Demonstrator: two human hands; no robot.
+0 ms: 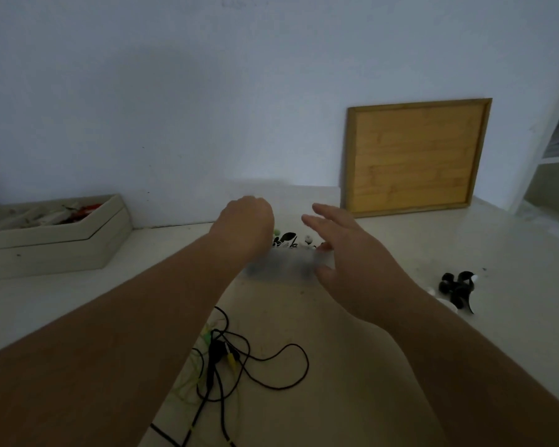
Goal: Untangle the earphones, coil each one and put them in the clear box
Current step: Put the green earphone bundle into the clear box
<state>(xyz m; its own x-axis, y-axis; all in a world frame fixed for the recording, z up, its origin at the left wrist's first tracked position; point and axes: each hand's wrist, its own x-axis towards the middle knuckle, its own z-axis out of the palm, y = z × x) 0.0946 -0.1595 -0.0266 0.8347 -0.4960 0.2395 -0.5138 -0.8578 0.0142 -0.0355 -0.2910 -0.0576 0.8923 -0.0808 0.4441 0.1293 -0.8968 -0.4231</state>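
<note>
The right hand (349, 253) is spread and holds nothing; the left hand (246, 224) looks curled, its hold hidden. A forearm could drag the tangled earphones (220, 353).

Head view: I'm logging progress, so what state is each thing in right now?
left hand: fingers curled out of sight, grip unclear.
right hand: open, fingers spread.
clear box: blurred, between the hands; open or lidded unclear.
earphones: tangled on the table, untouched.
wooden tray: upright, leaning on the wall.
grey box: open, with things inside.
</note>
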